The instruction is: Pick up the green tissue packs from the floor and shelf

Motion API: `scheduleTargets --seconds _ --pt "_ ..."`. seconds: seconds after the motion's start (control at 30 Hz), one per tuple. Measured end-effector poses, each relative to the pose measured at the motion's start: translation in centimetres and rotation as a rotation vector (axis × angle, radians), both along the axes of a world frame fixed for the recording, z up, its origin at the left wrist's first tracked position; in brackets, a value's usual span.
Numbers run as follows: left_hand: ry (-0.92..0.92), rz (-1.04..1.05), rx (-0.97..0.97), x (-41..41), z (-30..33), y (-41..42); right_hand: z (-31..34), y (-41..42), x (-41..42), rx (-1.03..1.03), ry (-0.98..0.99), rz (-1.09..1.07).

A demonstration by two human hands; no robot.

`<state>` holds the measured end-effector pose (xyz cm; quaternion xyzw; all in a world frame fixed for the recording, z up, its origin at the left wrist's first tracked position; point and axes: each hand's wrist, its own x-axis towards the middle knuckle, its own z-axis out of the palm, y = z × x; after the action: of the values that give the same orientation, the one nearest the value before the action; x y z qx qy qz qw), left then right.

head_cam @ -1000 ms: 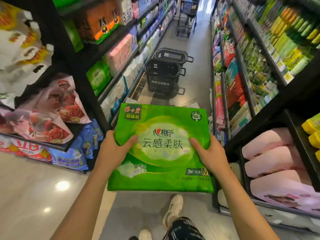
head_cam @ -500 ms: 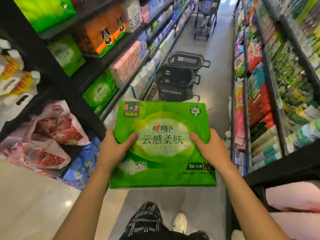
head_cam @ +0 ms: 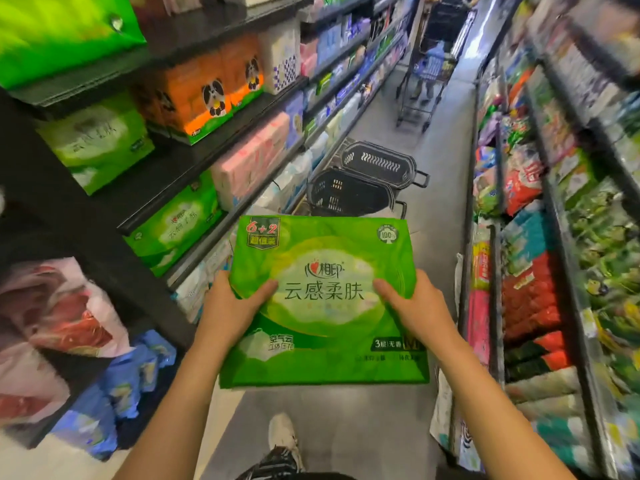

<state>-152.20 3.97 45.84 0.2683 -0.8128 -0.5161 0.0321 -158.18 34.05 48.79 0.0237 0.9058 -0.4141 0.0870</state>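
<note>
Both hands on the green pack [head_cam: 323,299]: left hand [head_cam: 230,308] grips its left edge, thumb across the front, fingers hidden behind; right hand [head_cam: 414,306] grips the right edge the same way. Pack held flat-ish, face up toward the camera, between the hands, mid-aisle above the floor [head_cam: 346,427]. Just beyond the pack's far edge: two black baskets [head_cam: 349,192] on the floor, one behind the other. Further ahead of the hands, a cart [head_cam: 424,84], blurred. Left of the left hand: shelf [head_cam: 194,209] with matching green packs [head_cam: 173,226], pink packs [head_cam: 249,157] above and past them, orange panda boxes [head_cam: 207,95] on the next level up. Low and left of the left arm: blue bags [head_cam: 128,382] and pink-red printed bags [head_cam: 59,317]. Right of the right hand: shelf [head_cam: 495,306] of mixed green, red and pink packets, too blurred to read. Below the pack, between the forearms: a white shoe [head_cam: 282,434].
</note>
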Motion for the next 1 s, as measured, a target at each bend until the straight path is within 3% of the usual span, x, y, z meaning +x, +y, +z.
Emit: scheduleTargets --seconds 0.2,0.5,0.8,1.0 --pt "0.040 0.015 0.011 -8.6 1.4 -3.6 0.2 -3.6 -9.8 -0.025 -0.004 0.045" --pt "-0.067 0.144 0.013 -17.3 0.3 -7.4 -3.0 -8.4 -23.4 -0.033 -0.032 0.199" --pt "-0.077 0.524 -0.015 -23.4 1.0 -9.0 -3.4 -15.8 -38.1 -0.079 -0.076 0.516" --pt "-0.044 0.814 0.014 -23.6 0.1 -10.9 -3.1 -24.5 -43.4 -0.078 -0.053 0.779"
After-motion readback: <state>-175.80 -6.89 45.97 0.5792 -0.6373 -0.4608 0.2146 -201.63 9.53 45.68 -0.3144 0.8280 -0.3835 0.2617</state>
